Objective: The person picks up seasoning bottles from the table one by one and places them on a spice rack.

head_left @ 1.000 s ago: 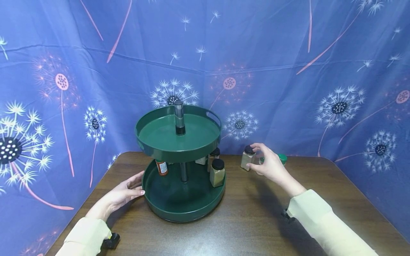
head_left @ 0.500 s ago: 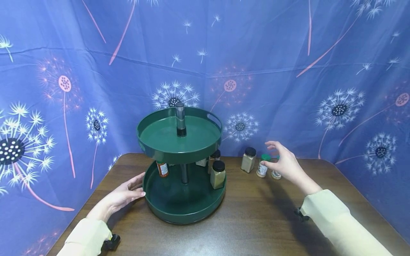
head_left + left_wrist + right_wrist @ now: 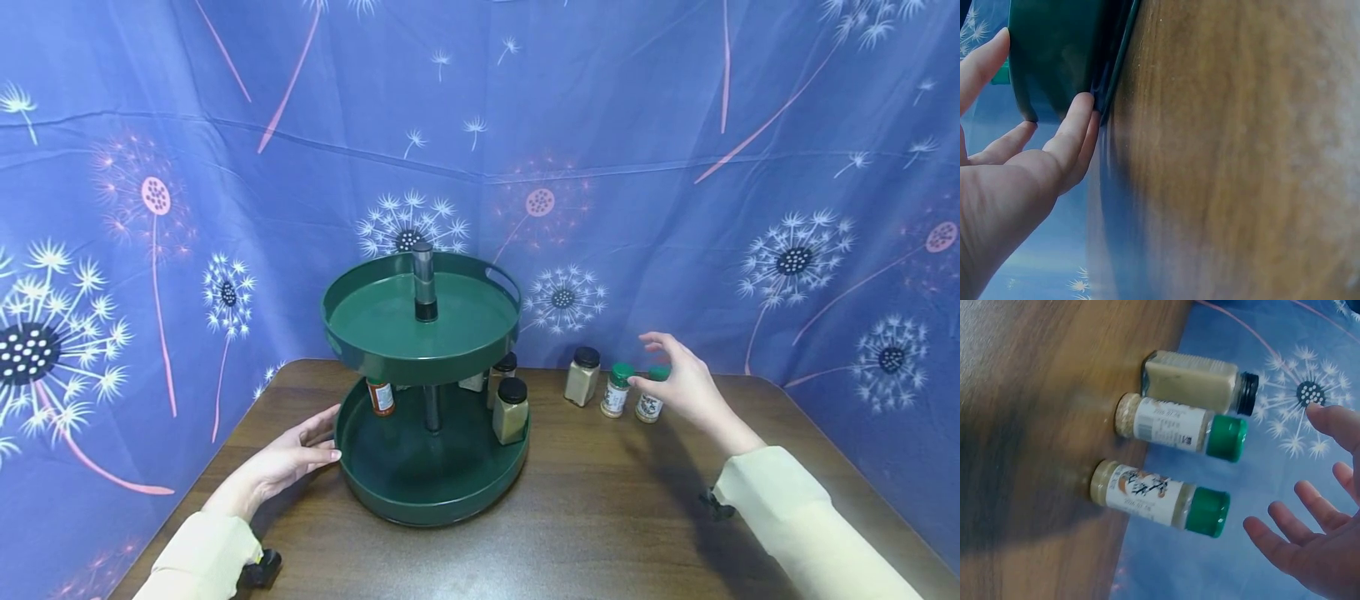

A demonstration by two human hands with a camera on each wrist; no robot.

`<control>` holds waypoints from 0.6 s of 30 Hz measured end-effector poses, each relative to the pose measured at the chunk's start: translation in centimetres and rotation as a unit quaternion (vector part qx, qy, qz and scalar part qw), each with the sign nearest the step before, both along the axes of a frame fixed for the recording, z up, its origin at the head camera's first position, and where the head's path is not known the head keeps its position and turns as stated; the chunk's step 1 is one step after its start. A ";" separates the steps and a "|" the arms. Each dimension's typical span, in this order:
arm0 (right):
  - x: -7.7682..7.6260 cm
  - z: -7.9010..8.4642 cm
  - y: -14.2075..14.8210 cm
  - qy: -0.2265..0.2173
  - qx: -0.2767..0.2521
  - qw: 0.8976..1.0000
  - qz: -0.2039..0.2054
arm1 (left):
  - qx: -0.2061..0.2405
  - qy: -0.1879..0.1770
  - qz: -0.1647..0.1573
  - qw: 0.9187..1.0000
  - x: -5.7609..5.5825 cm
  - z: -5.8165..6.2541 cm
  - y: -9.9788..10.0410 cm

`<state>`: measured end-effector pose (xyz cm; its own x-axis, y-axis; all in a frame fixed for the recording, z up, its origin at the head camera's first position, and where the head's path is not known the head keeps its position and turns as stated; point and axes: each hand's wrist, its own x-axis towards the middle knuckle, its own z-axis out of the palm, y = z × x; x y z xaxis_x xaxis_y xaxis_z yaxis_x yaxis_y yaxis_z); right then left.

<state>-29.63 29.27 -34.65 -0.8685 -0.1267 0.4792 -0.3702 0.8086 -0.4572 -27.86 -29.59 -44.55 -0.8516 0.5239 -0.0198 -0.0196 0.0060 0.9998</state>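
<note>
My left hand (image 3: 281,458) touches the left side of the lower tier of a green two-tier turntable rack (image 3: 427,504); in the left wrist view its fingertips (image 3: 1082,103) rest against the green wall. My right hand (image 3: 690,387), fingers spread and holding nothing, is just above and beside two green-capped spice jars. One spice jar (image 3: 615,392) stands left of the thumb; the other green-capped jar (image 3: 648,406) is partly behind the hand. A square black-capped jar of pale powder (image 3: 582,377) stands left of them. The right wrist view shows all three jars apart from the fingers.
The lower tier carries a black-capped square jar (image 3: 511,411) at its right rim, another dark-capped jar (image 3: 500,379) behind it, and a red-labelled bottle (image 3: 381,397) at left. A metal post (image 3: 424,283) rises through the bare upper tier. A dandelion-print blue cloth (image 3: 675,208) hangs behind the wooden table (image 3: 570,517).
My right hand has left the black-capped jar, which now stands free, and moved right to the green-capped jars. My left hand has stayed on the rack. The view has shifted slightly.
</note>
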 end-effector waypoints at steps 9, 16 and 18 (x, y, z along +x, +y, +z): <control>-0.3 -1.0 1.4 -0.021 0.003 0.999 -0.029 | 0.003 0.001 0.011 1.000 0.1 -0.1 0.2; -0.8 -2.1 2.3 -0.029 -0.001 0.998 -0.046 | 0.001 0.002 0.010 1.000 0.1 -0.1 0.1; -0.9 -2.4 2.4 -0.032 -0.007 0.998 -0.050 | 0.002 0.001 0.010 1.000 0.1 -0.1 0.0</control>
<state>-30.52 31.70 -37.08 -0.9054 -0.0313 0.4235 -0.2574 0.8336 -0.4887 -27.81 -29.56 -44.64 -0.8620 0.5067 -0.0169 -0.0181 0.0026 0.9998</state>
